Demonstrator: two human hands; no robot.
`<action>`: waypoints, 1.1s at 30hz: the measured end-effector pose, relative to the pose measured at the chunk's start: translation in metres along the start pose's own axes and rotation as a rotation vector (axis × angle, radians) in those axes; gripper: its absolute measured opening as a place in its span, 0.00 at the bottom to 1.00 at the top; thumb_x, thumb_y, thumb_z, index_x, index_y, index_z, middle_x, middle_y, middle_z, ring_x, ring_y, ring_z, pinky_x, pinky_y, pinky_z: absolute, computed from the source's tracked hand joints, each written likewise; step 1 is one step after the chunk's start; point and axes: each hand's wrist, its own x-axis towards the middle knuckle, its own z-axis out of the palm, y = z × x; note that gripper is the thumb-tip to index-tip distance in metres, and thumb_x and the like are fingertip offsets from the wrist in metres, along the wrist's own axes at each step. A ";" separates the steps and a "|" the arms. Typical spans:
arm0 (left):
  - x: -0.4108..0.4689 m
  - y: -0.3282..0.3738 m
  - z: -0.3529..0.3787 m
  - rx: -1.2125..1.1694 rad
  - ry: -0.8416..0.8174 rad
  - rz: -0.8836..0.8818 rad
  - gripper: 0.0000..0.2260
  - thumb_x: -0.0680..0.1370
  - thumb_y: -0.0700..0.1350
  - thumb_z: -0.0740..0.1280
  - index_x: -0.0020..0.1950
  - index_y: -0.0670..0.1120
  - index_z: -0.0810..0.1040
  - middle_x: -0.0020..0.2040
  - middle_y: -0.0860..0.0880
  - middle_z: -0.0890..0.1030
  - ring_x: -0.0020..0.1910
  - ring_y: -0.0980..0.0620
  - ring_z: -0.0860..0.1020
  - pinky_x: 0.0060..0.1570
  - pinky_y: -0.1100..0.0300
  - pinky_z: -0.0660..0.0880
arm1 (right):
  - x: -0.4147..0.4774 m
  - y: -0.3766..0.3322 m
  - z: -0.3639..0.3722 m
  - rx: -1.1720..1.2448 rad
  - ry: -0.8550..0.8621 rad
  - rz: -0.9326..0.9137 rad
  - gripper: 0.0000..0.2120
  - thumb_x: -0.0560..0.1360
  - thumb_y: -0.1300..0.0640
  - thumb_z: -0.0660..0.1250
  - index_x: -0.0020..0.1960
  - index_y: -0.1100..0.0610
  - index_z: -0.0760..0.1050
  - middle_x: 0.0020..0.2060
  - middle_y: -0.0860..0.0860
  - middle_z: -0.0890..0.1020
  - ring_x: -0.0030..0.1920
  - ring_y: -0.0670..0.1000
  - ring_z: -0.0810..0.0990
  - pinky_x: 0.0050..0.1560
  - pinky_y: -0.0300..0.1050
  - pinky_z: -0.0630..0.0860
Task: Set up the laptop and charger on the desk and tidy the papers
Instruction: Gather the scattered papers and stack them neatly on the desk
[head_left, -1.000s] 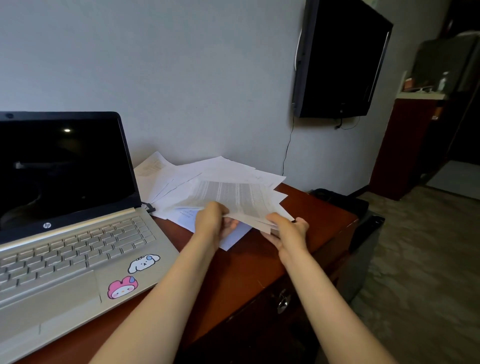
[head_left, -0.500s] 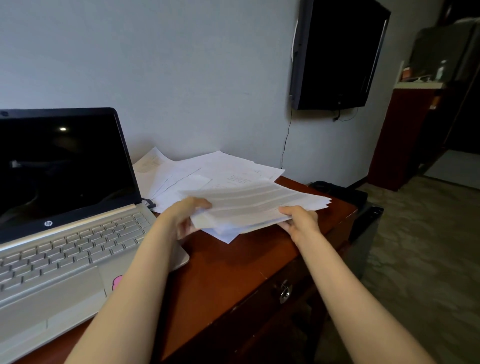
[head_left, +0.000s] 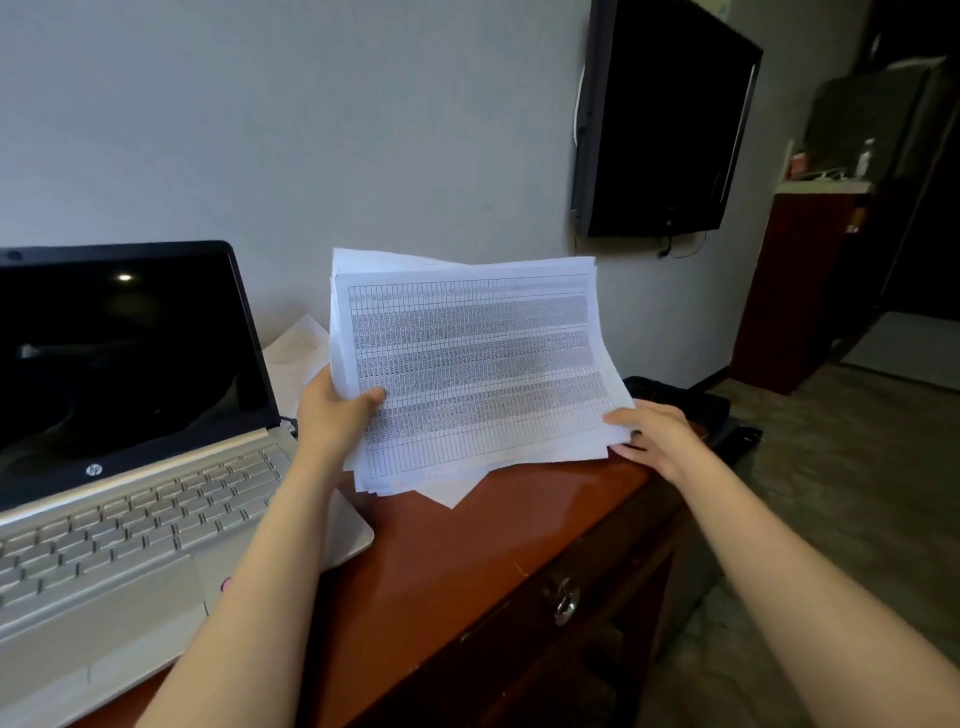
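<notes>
Gripping gridded papers (head_left: 470, 364) — left hand (head_left: 332, 410), right hand (head_left: 655, 435)

1 laptop (head_left: 130, 499), 1 paper stack (head_left: 467, 364)

Black TV (head_left: 665, 119) hung on grey wall (head_left: 311, 104), thin cable (head_left: 680, 249) looped below it. Dark red cabinet (head_left: 795, 291) stood far right w/ 1 small bottle (head_left: 865, 156) on top. Black bag (head_left: 685, 400) sat low by wall.

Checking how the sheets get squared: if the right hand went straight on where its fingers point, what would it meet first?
The paper stack: the right hand is at its lower right corner, seemingly pinching it.
</notes>
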 end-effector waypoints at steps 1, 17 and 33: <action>0.001 0.001 -0.001 -0.018 -0.001 0.002 0.11 0.73 0.38 0.70 0.54 0.45 0.76 0.55 0.42 0.81 0.53 0.40 0.79 0.56 0.41 0.75 | 0.000 -0.005 -0.004 -0.065 -0.021 -0.031 0.13 0.71 0.68 0.68 0.54 0.58 0.76 0.46 0.54 0.80 0.42 0.51 0.78 0.38 0.41 0.72; -0.002 0.019 0.006 -0.164 -0.018 0.216 0.17 0.74 0.47 0.70 0.59 0.41 0.74 0.52 0.47 0.79 0.49 0.50 0.78 0.45 0.61 0.74 | 0.001 -0.027 0.002 0.076 -0.045 -0.453 0.15 0.75 0.60 0.67 0.62 0.59 0.72 0.52 0.51 0.80 0.50 0.50 0.80 0.49 0.44 0.77; 0.002 0.017 0.012 -0.154 -0.107 0.293 0.16 0.78 0.49 0.64 0.63 0.44 0.69 0.57 0.52 0.76 0.52 0.58 0.76 0.43 0.70 0.71 | 0.006 -0.028 0.026 0.070 -0.021 -0.516 0.11 0.78 0.56 0.63 0.59 0.58 0.72 0.49 0.49 0.79 0.46 0.45 0.79 0.46 0.39 0.76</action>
